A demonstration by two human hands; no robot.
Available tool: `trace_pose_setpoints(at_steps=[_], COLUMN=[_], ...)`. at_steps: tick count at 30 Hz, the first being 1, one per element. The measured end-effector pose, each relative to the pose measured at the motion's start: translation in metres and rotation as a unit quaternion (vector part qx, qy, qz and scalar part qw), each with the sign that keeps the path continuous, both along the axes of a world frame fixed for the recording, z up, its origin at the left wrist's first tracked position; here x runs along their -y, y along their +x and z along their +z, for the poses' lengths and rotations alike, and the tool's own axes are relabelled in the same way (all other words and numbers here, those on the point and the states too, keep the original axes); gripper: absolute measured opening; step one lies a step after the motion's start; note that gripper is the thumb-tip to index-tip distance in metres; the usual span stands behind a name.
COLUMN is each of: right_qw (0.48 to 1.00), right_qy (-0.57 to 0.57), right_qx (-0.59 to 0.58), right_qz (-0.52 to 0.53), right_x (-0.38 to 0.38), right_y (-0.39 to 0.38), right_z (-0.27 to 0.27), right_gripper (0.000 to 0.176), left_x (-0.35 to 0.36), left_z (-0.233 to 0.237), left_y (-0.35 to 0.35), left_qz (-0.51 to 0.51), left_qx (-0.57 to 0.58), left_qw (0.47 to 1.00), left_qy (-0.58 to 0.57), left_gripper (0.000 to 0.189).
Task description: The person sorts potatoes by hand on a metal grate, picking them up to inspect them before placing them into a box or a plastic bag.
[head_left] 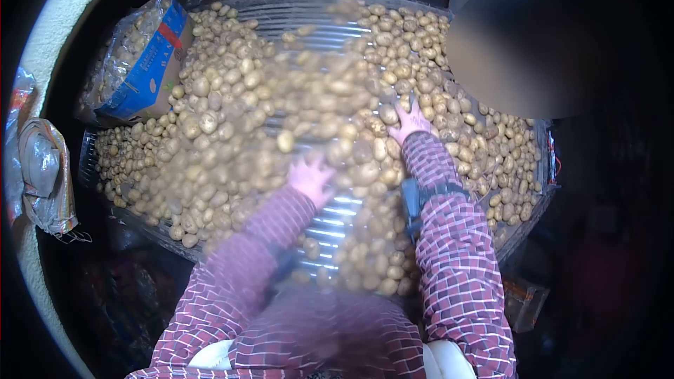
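Many potatoes [210, 123] are spread over a ridged metal surface [330, 235], and those near the middle are smeared by motion. My left hand [312, 180], somewhat blurred, is over a bare ridged strip beside the potatoes, with its fingers apart and nothing held. Farther forward and to the right, my right hand [410, 123] rests against potatoes with its fingers spread. A dark strap with a device [413, 205] is around my right forearm.
At the back left a blue and brown cardboard box [144, 63] lies tilted, with potatoes inside a clear plastic liner. A folded sack [45, 172] hangs at the left. A brown box [525, 303] stands low at the right. A blurred round patch hides the upper right.
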State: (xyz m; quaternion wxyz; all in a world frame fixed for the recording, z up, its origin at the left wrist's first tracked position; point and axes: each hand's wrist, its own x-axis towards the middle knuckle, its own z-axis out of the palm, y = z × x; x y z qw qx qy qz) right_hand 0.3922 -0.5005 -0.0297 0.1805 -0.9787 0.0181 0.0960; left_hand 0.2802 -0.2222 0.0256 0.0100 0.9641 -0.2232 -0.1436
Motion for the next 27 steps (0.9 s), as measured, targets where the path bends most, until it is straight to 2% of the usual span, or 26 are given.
trace_pose_setpoints(at_steps=[1,4,7,9,10,11,12,13,16,17,18,19,20,21,23,24,25,26,27], right_qw=[1.000,0.998,0.996,0.995,0.995,0.995,0.993,0.994,0.996,0.996,0.997,0.997,0.996,0.995,0.997,0.996,0.996,0.997,0.997], right_qy=[-0.006,0.026,0.041,0.042,0.042,0.041,0.055,0.054,0.037,0.041,0.046,0.047,0.051,0.059,0.055,0.063,0.072,0.058,0.044], right_qx=[0.012,0.053,0.077,0.089,0.091,0.092,0.100,0.098,0.085,0.072,0.059,0.063,0.067,0.074,0.061,0.051,0.043,0.053,0.062], right_qz=[0.014,0.016,0.006,0.003,0.004,0.005,0.007,0.010,0.009,0.010,0.013,0.004,0.001,0.004,-0.015,-0.023,-0.027,-0.025,-0.021], right_x=[0.001,0.001,0.003,0.002,0.001,0.002,0.003,0.003,0.003,0.002,0.003,0.004,0.002,0.001,-0.003,-0.004,-0.006,-0.007,-0.006], right_y=[-0.003,-0.012,-0.016,-0.015,-0.016,-0.017,-0.017,-0.014,-0.012,-0.012,-0.012,-0.012,-0.011,-0.011,-0.013,-0.012,-0.010,-0.009,-0.010], right_z=[-0.008,-0.008,-0.010,-0.011,-0.007,-0.005,-0.005,-0.006,-0.013,-0.006,0.003,0.005,0.007,0.008,0.012,0.015,0.019,0.015,0.004], right_gripper=[0.077,0.072,0.068,0.066,0.065,0.065,0.063,0.064,0.066,0.064,0.062,0.061,0.060,0.059,0.058,0.059,0.060,0.062,0.063], left_x=[0.010,0.020,0.015,0.017,0.013,0.011,-0.001,0.001,-0.001,0.015,0.021,0.038,0.041,0.032,0.024,0.020,-0.001,0.004,0.008], left_z=[0.016,0.025,0.017,0.038,0.031,0.031,0.006,-0.003,-0.054,-0.040,-0.045,-0.035,-0.038,-0.047,-0.054,-0.055,-0.078,-0.057,-0.036], left_y=[-0.012,-0.017,0.043,0.099,0.134,0.161,0.195,0.219,0.282,0.289,0.301,0.300,0.308,0.310,0.309,0.306,0.316,0.298,0.275], left_qz=[-0.060,-0.097,-0.011,0.058,0.109,0.109,0.113,0.158,0.219,0.249,0.264,0.295,0.305,0.266,0.218,0.243,0.221,0.234,0.214], left_qx=[0.023,0.004,-0.010,0.064,0.072,0.112,0.157,0.165,0.134,0.074,0.065,0.074,0.060,0.099,0.145,0.139,0.112,0.118,0.058], left_qw=[0.997,0.995,0.974,0.977,0.973,0.967,0.967,0.963,0.966,0.965,0.961,0.951,0.950,0.958,0.960,0.950,0.889,0.843,0.759], left_qy=[0.036,-0.027,-0.227,-0.196,-0.189,-0.200,-0.166,-0.142,-0.011,0.025,0.056,0.062,0.032,-0.038,-0.096,-0.138,-0.385,-0.470,-0.612], left_gripper=[0.047,0.044,0.045,0.039,0.038,0.037,0.039,0.044,0.068,0.072,0.070,0.055,0.055,0.053,0.051,0.049,0.054,0.056,0.054])
